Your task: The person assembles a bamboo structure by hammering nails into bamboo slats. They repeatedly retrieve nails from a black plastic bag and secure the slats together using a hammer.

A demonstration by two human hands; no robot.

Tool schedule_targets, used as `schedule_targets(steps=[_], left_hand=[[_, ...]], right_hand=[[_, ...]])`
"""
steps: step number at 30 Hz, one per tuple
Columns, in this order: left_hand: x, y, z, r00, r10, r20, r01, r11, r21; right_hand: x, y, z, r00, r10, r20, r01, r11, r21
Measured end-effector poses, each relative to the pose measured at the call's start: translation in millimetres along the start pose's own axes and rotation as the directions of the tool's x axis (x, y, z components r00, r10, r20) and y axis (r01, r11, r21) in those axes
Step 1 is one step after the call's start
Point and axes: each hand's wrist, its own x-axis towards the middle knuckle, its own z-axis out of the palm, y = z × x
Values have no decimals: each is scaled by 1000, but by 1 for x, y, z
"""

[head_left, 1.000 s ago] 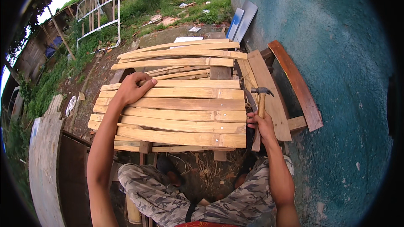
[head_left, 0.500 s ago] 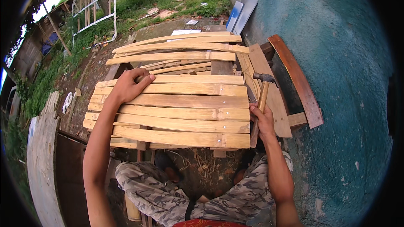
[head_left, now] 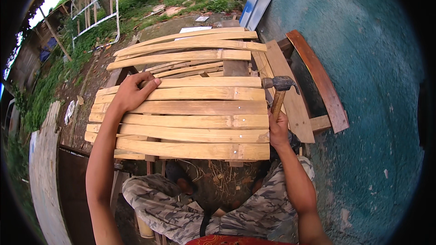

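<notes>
My right hand (head_left: 278, 129) is closed round the wooden handle of a claw hammer (head_left: 277, 103), gripping it upright. The metal head is level with the right end of a bamboo slat (head_left: 204, 82); whether they touch I cannot tell. My left hand (head_left: 133, 91) grips that slat toward its left part, fingers curled over the far edge and thumb along the top. Nearer to me lie several more slats, such as a darker slat (head_left: 195, 107), side by side, with nail heads (head_left: 240, 107) near their right ends.
Loose bamboo slats (head_left: 181, 56) lie across the far part of the wooden frame. A plank (head_left: 290, 95) and a reddish-brown board (head_left: 318, 81) are on the right, beside a blue-green wall (head_left: 372, 109). A weathered board (head_left: 45, 168) leans at the left.
My right hand has raised the hammer and brought its head left toward the end of the slat. A strip that was beside the handle no longer shows. My left hand stays on the slat.
</notes>
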Motion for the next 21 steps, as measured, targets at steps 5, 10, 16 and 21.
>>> schedule_targets(steps=[5,10,16,21], left_hand=[[0,1,-1,999,-25,25,24,999,28],[0,4,-2,999,-24,34,24,1000,19],[1,2,-1,999,-11,31,11,1000,3],[0,5,-4,998,-21,51,20,1000,9]], right_hand=[[0,0,3,997,15,-74,-12,999,40],[-2,0,3,998,-17,-57,16,999,-28],[-5,0,0,996,81,-45,-82,996,-20],[-6,-1,0,993,106,-54,-106,994,5]])
